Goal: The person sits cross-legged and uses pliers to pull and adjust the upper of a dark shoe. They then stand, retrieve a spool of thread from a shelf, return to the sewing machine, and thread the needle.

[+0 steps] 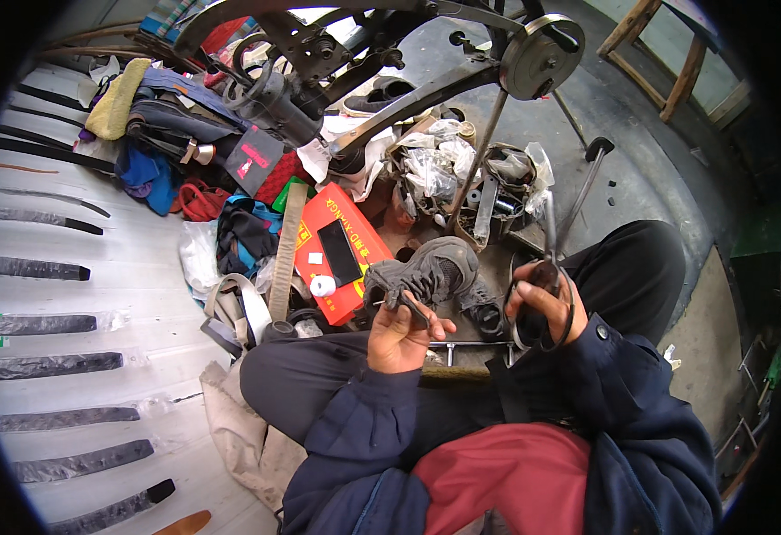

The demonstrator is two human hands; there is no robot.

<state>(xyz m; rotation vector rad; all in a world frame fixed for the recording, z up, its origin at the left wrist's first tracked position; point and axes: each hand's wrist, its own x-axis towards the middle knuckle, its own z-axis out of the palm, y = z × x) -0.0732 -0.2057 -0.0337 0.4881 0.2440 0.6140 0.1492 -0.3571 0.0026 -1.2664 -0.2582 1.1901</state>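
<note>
My right hand (546,308) holds large black-handled scissors (550,234) upright, their blades pointing up. My left hand (404,334) is raised at lower centre, its fingertips closed on a small dark piece (413,311) that I cannot identify, with a thin pale bit sticking out beside it. A worn grey mesh shoe (435,266) sits just behind my left hand; whether my fingers touch it I cannot tell. Another dark shoe (484,310) lies below it, between my hands and partly hidden.
A black hand-cranked machine (337,76) stands ahead over piled fabrics, bags and parts. A red box (317,220) bears a black phone (341,251) and white spool (322,285). Dark strips (52,366) lie on a white sheet at left. A wooden stool (640,53) is at upper right.
</note>
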